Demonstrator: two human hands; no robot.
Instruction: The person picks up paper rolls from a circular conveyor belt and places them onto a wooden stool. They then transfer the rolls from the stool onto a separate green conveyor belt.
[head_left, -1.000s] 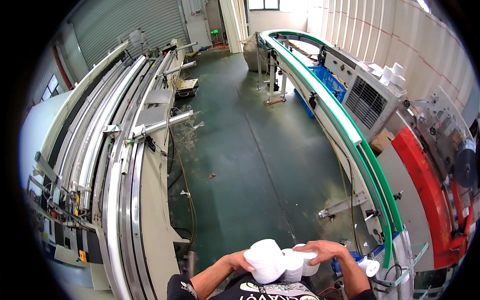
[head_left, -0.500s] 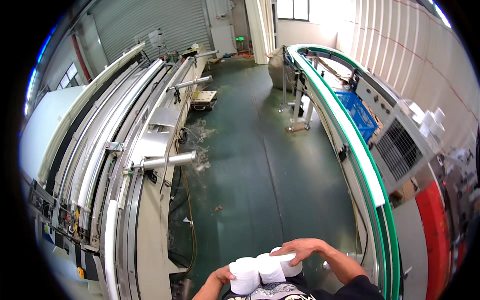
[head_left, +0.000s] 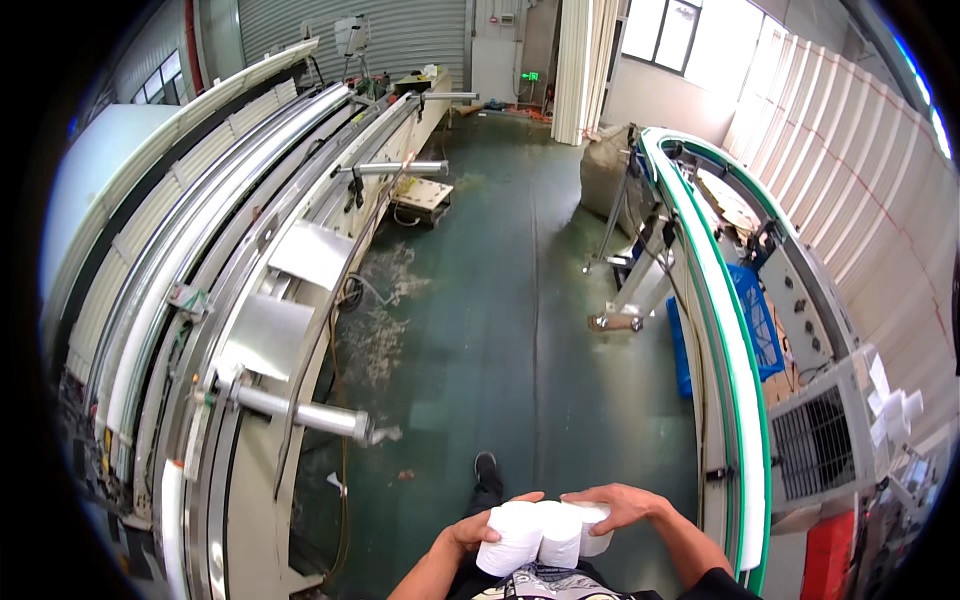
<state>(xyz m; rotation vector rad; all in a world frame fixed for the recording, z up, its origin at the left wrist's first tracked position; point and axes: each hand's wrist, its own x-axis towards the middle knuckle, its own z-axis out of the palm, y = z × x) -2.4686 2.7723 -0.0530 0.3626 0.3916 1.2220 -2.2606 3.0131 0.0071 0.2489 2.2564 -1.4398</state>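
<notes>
Three white paper rolls (head_left: 559, 535) are pressed together in a row at my waist, squeezed between my two hands. My left hand (head_left: 474, 527) grips the left end of the row, its thumb on the near side and its fingertips showing behind. At the other end, my right hand (head_left: 618, 503) curves over the rightmost roll (head_left: 598, 535), with fingers along its top and thumb on its side. Printed dark clothing shows just below the rolls.
A long machine (head_left: 250, 345) with metal rollers runs along the left; a roller bar (head_left: 310, 415) juts into the aisle. On the right curves a green-edged conveyor (head_left: 725, 350). A blue crate (head_left: 755, 320) and a sack (head_left: 608, 175) are near it. Green floor (head_left: 480, 330) lies between.
The view has moved forward along the aisle and turned slightly left. My foot has come into view. The rolls stay between my hands, and my left fingers now show behind them.
</notes>
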